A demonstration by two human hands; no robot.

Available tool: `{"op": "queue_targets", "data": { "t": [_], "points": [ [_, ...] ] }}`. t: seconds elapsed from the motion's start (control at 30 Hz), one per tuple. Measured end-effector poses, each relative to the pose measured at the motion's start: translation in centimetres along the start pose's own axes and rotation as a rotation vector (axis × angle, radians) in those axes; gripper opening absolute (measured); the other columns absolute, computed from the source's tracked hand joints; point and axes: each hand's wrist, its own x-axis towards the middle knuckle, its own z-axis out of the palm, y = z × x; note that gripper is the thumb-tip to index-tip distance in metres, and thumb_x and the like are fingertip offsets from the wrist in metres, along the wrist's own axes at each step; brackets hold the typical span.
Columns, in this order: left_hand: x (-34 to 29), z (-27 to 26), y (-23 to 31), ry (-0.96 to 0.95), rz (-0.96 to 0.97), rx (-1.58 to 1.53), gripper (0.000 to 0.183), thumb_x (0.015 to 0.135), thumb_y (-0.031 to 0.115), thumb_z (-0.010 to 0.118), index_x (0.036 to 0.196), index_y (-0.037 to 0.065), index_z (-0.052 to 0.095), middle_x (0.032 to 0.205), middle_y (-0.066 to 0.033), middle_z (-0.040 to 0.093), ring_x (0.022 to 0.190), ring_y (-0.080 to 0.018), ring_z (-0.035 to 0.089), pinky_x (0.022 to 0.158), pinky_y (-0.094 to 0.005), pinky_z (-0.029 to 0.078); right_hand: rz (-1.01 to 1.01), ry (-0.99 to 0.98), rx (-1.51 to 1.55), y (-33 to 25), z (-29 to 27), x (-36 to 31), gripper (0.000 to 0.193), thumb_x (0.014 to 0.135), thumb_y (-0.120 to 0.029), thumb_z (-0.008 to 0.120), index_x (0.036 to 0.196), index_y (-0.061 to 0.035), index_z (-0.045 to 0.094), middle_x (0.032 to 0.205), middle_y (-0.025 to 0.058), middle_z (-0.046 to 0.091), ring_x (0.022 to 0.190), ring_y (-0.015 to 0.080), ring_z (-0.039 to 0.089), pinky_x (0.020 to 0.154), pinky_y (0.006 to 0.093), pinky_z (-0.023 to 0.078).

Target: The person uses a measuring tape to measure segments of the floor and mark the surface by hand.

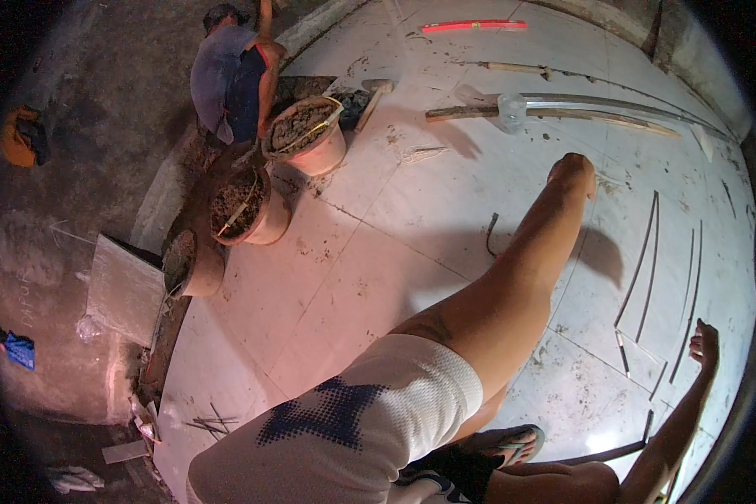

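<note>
My left arm reaches forward over the pale tiled floor. At its end my left hand (573,172) is closed, with the fingers curled under and mostly hidden; what they hold, if anything, does not show. At the right, my right hand (704,343) has its fingers curled in next to a thin dark strip (682,357); I cannot tell whether it grips the strip. Other thin dark strips (640,260) lie on the tiles between both hands. Beyond my left hand a clear plastic cup (511,112) stands by long wooden sticks (466,112).
Buckets of dark soil (319,155), (269,220), (203,273) line the tiles' left edge. Beside them another person (227,80) crouches. A hammer (374,102) and red spirit level (475,26) lie farther off. A loose tile (124,290) leans at left. A sandaled foot (517,445) shows below.
</note>
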Motion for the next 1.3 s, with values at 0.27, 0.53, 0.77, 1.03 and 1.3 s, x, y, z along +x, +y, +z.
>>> {"op": "queue_targets", "data": {
  "t": [0.27, 0.53, 0.77, 1.03, 1.3],
  "points": [
    [-0.8, 0.2, 0.0, 0.063, 0.013, -0.028, 0.067, 0.085, 0.053, 0.043, 0.132, 0.007, 0.038, 0.140, -0.0065, 0.035, 0.125, -0.0261, 0.038, 0.104, -0.0426, 0.028, 0.022, -0.006, 0.039, 0.0, -0.1, 0.6, 0.047, 0.074, -0.059, 0.059, 0.083, -0.0141, 0.049, 0.064, 0.0002, 0.048, 0.053, 0.0127, 0.048, 0.050, 0.0323, 0.037],
    [-0.6, 0.4, -0.3, 0.097, -0.001, -0.083, 0.066, 0.084, 0.053, 0.045, 0.130, 0.006, 0.041, 0.138, -0.0078, 0.038, 0.123, -0.0259, 0.040, 0.103, -0.0428, 0.029, 0.012, 0.007, 0.015, 0.0, 0.1, 0.9, 0.050, 0.074, -0.060, 0.058, 0.088, -0.0124, 0.050, 0.067, 0.0022, 0.052, 0.052, 0.0135, 0.049, 0.048, 0.0322, 0.037],
    [0.7, 0.2, -0.1, 0.206, 0.013, -0.159, 0.058, 0.078, 0.043, 0.059, 0.122, 0.006, 0.050, 0.126, -0.0105, 0.049, 0.113, -0.0285, 0.049, 0.095, -0.0433, 0.039, 0.022, 0.007, 0.023, 0.1, -0.1, 1.0, 0.050, 0.074, -0.060, 0.057, 0.087, -0.0122, 0.050, 0.068, 0.0025, 0.052, 0.053, 0.0137, 0.049, 0.047, 0.0307, 0.037],
    [1.5, -0.1, -0.4, 0.197, -0.010, -0.252, 0.057, 0.071, 0.036, 0.071, 0.117, 0.007, 0.055, 0.118, -0.0120, 0.056, 0.106, -0.0307, 0.055, 0.089, -0.0451, 0.046, 0.023, -0.020, 0.020, -0.4, 0.2, 0.6, 0.050, 0.074, -0.060, 0.058, 0.085, -0.0124, 0.049, 0.069, 0.0033, 0.052, 0.055, 0.0147, 0.050, 0.051, 0.0317, 0.038],
    [-0.7, 0.8, -0.5, 0.322, 0.007, -0.251, 0.056, 0.071, 0.036, 0.072, 0.116, 0.007, 0.056, 0.117, -0.0120, 0.057, 0.105, -0.0306, 0.056, 0.088, -0.0445, 0.047, 0.006, -0.005, 0.017, -0.5, 0.4, 0.1, 0.051, 0.073, -0.061, 0.058, 0.087, -0.0128, 0.050, 0.069, 0.0030, 0.052, 0.056, 0.0146, 0.050, 0.051, 0.0324, 0.039]
  ]
}}
